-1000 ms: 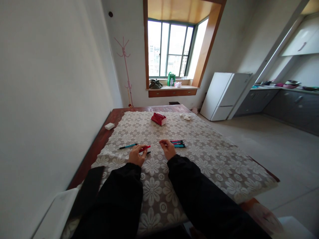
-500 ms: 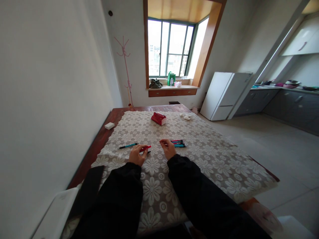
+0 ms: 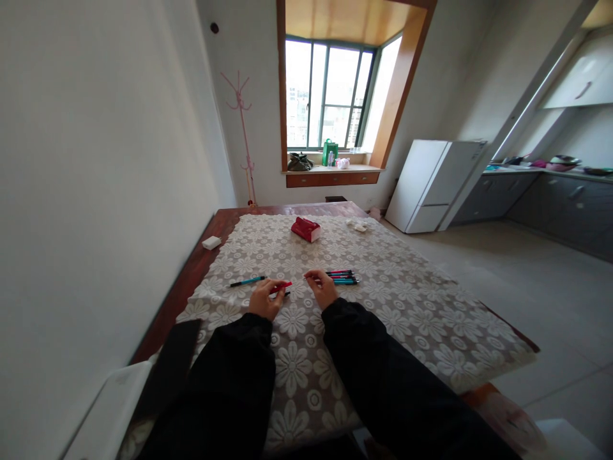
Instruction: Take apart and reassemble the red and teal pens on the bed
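My left hand (image 3: pixel 266 299) is closed on a red pen barrel (image 3: pixel 283 287), which points right toward the other hand. A short dark piece (image 3: pixel 287 294) shows just under its fingers. Across a small gap, my right hand (image 3: pixel 322 289) is pinched at the fingertips; whatever it holds is too small to make out. Several pens (image 3: pixel 345 280), with blue, red and black parts, lie side by side just right of that hand. Left of my left hand rests a single blue and black pen (image 3: pixel 248 281) on the floral tablecloth (image 3: pixel 292 367).
Farther back on the table lie a red tissue pack (image 3: pixel 305 229) and crumpled white tissues (image 3: pixel 357 225). A small white box (image 3: pixel 211 243) sits at the left edge. Nearer me are a dark flat object (image 3: pixel 170 358) and a white object (image 3: pixel 110 409) along the wall.
My right hand has shifted very slightly left, toward the red barrel. My left hand keeps its hold, and the pens lie as before.
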A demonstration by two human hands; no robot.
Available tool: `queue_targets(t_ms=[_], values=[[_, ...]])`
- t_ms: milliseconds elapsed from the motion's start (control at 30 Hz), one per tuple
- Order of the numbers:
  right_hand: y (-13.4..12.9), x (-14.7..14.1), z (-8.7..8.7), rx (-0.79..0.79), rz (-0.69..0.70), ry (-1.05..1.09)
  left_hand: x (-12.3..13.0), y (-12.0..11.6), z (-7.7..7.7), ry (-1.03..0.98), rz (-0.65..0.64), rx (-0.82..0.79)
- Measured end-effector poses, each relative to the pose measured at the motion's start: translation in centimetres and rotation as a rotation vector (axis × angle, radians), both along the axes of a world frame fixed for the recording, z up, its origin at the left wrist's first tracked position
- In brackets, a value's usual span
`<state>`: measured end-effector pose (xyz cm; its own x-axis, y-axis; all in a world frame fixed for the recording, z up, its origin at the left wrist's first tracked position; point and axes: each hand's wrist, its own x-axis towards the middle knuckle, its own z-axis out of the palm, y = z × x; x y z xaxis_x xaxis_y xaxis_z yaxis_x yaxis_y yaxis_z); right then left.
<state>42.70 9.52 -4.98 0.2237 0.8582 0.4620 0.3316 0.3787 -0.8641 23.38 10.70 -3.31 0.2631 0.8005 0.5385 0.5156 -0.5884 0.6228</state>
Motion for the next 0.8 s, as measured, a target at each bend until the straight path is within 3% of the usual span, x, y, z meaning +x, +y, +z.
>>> queue_targets(t_ms=[467, 567, 667, 800], values=[[0.0, -0.6, -0.6, -0.077, 0.235, 0.119, 0.1, -0.2, 0.1, 0.047, -0.085, -0.012], [-0.2, -0.7, -0.4, -0.098, 0.309, 0.112, 0.1, 0.0, 0.0, -0.019, -0.048, -0.021], [-0.5, -0.8, -0.2, -0.057, 0.316, -0.03, -0.1, 0.2, -0.2, -0.126, 0.049, -0.026], [-1.1, -1.1, -0.2, 0.048, 0.338, -0.435, -0.3, 0.3, -0.3, -0.178, 0.092, -0.041]])
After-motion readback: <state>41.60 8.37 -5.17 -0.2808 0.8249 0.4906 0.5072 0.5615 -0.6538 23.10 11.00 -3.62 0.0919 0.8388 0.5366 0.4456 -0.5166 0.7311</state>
